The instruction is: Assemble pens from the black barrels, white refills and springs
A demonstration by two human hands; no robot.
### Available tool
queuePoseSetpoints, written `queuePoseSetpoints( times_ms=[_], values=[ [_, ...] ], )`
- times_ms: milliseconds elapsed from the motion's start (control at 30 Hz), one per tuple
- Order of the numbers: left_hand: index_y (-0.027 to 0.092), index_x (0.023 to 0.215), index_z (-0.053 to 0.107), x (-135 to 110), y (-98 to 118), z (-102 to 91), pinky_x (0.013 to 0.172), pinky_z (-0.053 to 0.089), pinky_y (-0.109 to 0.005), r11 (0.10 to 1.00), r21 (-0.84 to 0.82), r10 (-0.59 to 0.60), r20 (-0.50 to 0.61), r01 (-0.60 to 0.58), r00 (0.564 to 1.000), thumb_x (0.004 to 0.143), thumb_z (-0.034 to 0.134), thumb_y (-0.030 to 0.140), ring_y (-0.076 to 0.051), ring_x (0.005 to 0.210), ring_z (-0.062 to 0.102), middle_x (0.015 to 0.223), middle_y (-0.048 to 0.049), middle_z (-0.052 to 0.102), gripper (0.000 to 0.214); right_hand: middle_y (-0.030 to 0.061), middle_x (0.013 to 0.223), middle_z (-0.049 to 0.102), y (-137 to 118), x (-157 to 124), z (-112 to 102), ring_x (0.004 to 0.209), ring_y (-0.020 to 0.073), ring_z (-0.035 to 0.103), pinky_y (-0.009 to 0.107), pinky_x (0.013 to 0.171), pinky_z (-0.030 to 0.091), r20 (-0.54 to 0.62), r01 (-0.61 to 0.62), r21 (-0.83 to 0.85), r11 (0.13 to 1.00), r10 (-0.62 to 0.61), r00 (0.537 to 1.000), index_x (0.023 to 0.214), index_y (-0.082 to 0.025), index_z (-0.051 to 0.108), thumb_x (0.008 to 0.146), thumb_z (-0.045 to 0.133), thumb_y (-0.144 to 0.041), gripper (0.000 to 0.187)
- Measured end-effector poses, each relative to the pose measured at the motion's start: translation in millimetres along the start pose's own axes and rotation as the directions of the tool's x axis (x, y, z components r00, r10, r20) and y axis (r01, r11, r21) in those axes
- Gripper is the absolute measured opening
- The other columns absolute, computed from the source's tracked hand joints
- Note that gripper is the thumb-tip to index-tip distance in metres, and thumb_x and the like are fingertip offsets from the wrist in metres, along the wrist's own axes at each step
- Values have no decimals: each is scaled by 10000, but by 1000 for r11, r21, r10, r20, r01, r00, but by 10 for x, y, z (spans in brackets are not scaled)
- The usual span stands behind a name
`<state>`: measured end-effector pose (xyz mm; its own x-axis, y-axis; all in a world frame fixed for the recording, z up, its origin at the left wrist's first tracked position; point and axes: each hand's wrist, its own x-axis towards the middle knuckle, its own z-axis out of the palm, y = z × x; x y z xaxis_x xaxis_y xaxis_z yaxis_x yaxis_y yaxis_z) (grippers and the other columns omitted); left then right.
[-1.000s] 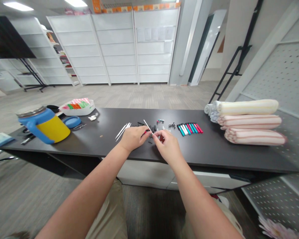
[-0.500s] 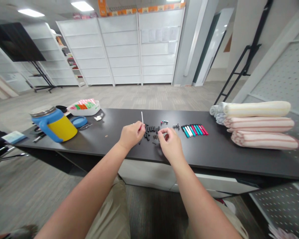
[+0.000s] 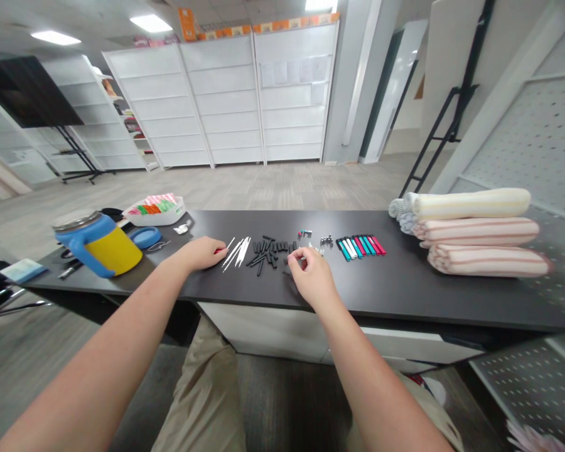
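My left hand [image 3: 204,253] rests low over the dark table, just left of a bundle of thin white sticks [image 3: 239,252] that look like pen refills. Its fingers are closed, and a bit of red shows at the fingertips; the rest of that piece is hidden. My right hand [image 3: 311,275] hovers with thumb and forefinger pinched, right beside a heap of short black tubes [image 3: 266,248]. What it pinches, if anything, is too small to tell. Small metal parts [image 3: 327,240] and a row of coloured pen barrels [image 3: 360,246] lie further right.
Rolled towels [image 3: 480,232] are stacked at the table's right end. On the left stand a yellow and blue jug [image 3: 108,248], a blue lid [image 3: 145,237] and a white basket [image 3: 156,215] with colourful packets. A few small red and teal pieces [image 3: 305,233] lie behind my right hand.
My left hand has moved left and no longer shows the upright white stick; the white sticks and black tubes are now uncovered. My right hand stays pinched near the small parts.
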<state>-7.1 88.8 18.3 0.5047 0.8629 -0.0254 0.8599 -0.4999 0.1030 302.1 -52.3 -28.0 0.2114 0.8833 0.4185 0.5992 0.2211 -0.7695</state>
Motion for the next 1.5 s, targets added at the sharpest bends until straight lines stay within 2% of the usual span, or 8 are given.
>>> queuePoseSetpoints(
  times_ms=[200,267,367,467,667,933,1300,1500],
  values=[
    [227,608,505,37,284,-51,559,248,-296,910,-414,-97,-247,-15,964,833,642,609,-158,550,372,554,1,453,465,42,931,701,15,9,4,804,202,611,341,790,455,15,-10,6,1000,10,1000,859,-228,656,952,574,-348,173],
    [224,696,544,67,531,-23,551,288,-286,619,-772,-166,-310,-146,936,871,606,561,-150,562,385,601,7,455,384,41,928,704,21,12,8,805,204,615,341,789,455,18,-11,4,1000,11,1000,855,-230,651,954,572,-351,175],
    [242,870,516,146,955,88,553,384,-293,439,-871,-192,-330,-220,924,993,320,550,-140,527,378,665,22,427,386,40,917,705,21,14,13,801,206,621,339,773,452,30,-6,-2,1000,6,1000,853,-234,645,959,563,-358,183],
    [242,906,489,245,1298,231,623,473,-314,21,-959,-209,-281,-283,937,974,454,529,-145,598,489,723,3,506,298,41,904,714,18,10,14,793,208,626,334,755,448,36,4,-12,1000,-3,999,847,-237,642,962,560,-363,190],
    [238,982,484,310,1567,415,809,550,-348,-261,-918,-243,-237,-299,941,972,572,493,-170,825,678,989,-65,732,271,22,904,727,-10,-1,9,792,193,633,314,740,447,101,48,22,999,-50,994,905,-241,680,966,561,-326,158],
    [231,993,459,202,1656,485,832,548,-336,-213,-928,-120,-285,-305,951,966,633,563,-178,912,723,1184,-125,766,376,9,892,745,-74,-31,13,755,179,628,293,686,418,238,103,2,995,-101,966,964,-249,715,968,626,-395,172],
    [186,1128,614,167,1632,466,803,569,-328,-210,-918,-153,-310,-338,938,958,673,512,-185,865,735,1108,-129,788,373,5,806,723,-6,-5,-14,747,192,648,289,690,401,218,47,66,997,-61,974,921,-252,710,1066,447,-411,340],
    [159,1006,664,202,1585,511,755,549,-289,-96,-927,-254,-329,-362,910,884,758,553,-163,763,728,949,-109,803,423,-5,764,693,5,1,-28,731,186,638,284,682,390,196,42,74,996,-56,979,873,-253,702,1060,454,-419,352]
  ],
)
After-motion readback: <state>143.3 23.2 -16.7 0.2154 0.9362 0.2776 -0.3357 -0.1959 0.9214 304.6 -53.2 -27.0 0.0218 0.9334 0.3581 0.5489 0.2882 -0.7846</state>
